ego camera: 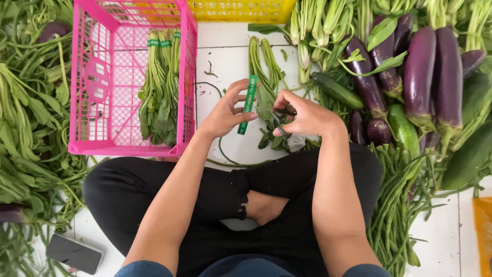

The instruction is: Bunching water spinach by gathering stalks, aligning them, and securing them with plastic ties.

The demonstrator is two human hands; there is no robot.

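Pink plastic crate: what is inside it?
Inside the pink plastic crate lie bundles of green leafy stalks with green bands. Whatever is under them is covered.

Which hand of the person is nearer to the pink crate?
The left. The left hand holds a green tape strip just right of the pink crate. The right hand is farther right, beside the cucumber, holding scissors.

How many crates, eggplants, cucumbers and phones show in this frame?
Crates: 2, a pink crate and a yellow crate
Purple eggplants, at least partly visible on the right: 8, e.g.
Green cucumbers clearly seen: 2, and
Phone: 1
Total: 13
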